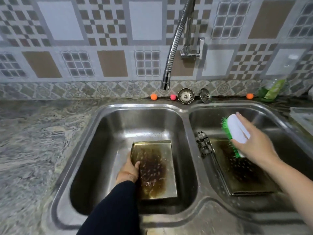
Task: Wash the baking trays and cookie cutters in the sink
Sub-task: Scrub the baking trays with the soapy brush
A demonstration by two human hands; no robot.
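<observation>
sink (184, 116): tray (157, 167) gripped, brush (237, 131) held

Home kitchen, double steel sink (184, 110), patterned wall tiles (108, 31), stone counter (37, 133)

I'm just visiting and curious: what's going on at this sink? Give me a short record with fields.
place: double steel sink in a stone counter
left basin: stained baking tray, left hand gripping its left edge
right basin: second stained tray, metal cookie cutters at its far left corner
right hand: holds a white scrub brush with green bristles above the right basin
tap: no water visible
</observation>
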